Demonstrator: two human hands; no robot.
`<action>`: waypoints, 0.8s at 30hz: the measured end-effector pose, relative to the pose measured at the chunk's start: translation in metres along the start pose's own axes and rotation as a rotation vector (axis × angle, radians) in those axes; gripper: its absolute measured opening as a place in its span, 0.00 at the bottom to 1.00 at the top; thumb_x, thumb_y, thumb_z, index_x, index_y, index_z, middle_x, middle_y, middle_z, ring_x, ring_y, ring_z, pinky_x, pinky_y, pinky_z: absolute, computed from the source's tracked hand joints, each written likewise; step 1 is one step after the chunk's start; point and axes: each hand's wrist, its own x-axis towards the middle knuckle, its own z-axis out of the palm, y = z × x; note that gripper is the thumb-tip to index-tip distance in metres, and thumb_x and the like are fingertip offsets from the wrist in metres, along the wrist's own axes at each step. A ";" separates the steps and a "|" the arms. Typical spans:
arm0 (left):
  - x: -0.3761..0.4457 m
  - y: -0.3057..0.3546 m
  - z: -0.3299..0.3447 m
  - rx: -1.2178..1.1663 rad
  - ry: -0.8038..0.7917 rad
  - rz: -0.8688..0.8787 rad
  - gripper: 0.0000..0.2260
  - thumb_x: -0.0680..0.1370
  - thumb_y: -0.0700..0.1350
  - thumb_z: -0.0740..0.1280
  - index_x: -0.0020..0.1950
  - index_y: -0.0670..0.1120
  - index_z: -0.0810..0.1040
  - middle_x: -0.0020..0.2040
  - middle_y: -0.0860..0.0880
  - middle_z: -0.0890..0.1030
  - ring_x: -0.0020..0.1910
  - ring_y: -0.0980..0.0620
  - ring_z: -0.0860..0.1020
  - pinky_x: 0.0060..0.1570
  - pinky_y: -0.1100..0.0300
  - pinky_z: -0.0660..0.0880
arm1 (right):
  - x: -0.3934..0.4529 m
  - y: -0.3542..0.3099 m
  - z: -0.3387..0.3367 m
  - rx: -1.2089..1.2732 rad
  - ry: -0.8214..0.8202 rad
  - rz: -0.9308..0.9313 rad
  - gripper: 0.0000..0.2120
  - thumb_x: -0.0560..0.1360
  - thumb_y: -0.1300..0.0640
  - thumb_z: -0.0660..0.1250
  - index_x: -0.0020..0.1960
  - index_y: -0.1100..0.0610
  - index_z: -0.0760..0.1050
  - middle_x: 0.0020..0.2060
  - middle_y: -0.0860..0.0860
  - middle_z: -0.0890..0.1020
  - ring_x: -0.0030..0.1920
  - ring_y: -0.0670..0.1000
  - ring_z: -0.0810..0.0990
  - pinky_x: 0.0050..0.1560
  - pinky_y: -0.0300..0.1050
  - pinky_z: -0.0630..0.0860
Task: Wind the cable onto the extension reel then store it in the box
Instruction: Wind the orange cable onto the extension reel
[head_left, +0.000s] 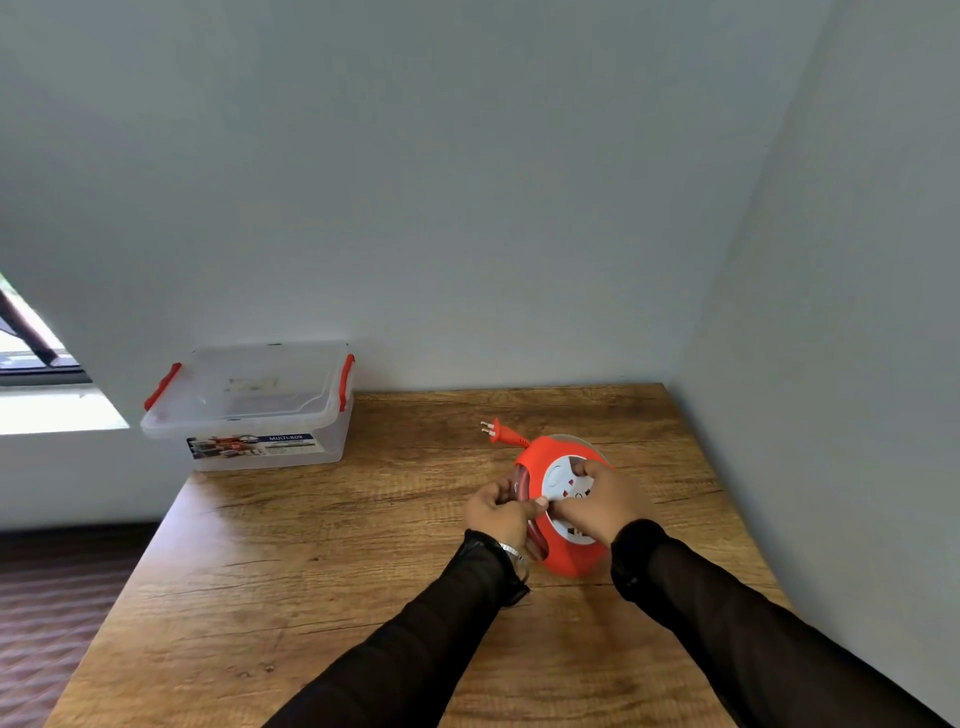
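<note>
Risk at this stage lay chiefly with the short tail of orange cable ending in a two-pin plug (496, 431), which lay loose on the wooden table (363, 545) just beyond the round orange extension reel with a white socket face (558, 556). We found the reel near the table's right side, held between both hands. The left hand (498, 512) had its fingers curled round the reel's left edge, thumb pressed toward the white face. The right hand (602, 506) gripped the white centre with bent fingers, as if to turn it. We judged the winding nearly complete. Should the plug be drawn in too fast, it could whip against the fingers or jam at the reel's mouth. A slack left grip would let the body spin with the hub. The clear plastic box with red clips (249, 410) stood well apart at the far left, overhanging the table's edge with its lid apparently on; a careless placement could tip it off.
</note>
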 end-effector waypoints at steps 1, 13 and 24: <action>-0.001 -0.001 0.000 -0.011 -0.010 -0.008 0.11 0.68 0.26 0.70 0.42 0.40 0.78 0.44 0.38 0.81 0.45 0.41 0.80 0.52 0.41 0.77 | 0.001 0.001 0.000 -0.010 -0.006 0.001 0.35 0.64 0.47 0.72 0.69 0.47 0.67 0.67 0.50 0.74 0.63 0.53 0.74 0.58 0.46 0.74; 0.007 -0.016 0.014 0.239 -0.173 -0.181 0.08 0.71 0.29 0.69 0.41 0.41 0.77 0.42 0.39 0.81 0.41 0.43 0.80 0.52 0.43 0.78 | 0.008 0.016 -0.018 -0.447 0.010 -0.080 0.23 0.73 0.46 0.59 0.68 0.45 0.69 0.64 0.47 0.76 0.62 0.52 0.74 0.58 0.44 0.72; 0.026 0.007 0.004 0.481 -0.126 0.011 0.07 0.71 0.35 0.70 0.40 0.46 0.76 0.40 0.46 0.80 0.42 0.49 0.78 0.37 0.58 0.76 | 0.014 -0.007 -0.024 -0.654 0.063 -0.185 0.12 0.74 0.54 0.58 0.51 0.50 0.78 0.50 0.50 0.82 0.52 0.54 0.79 0.46 0.44 0.73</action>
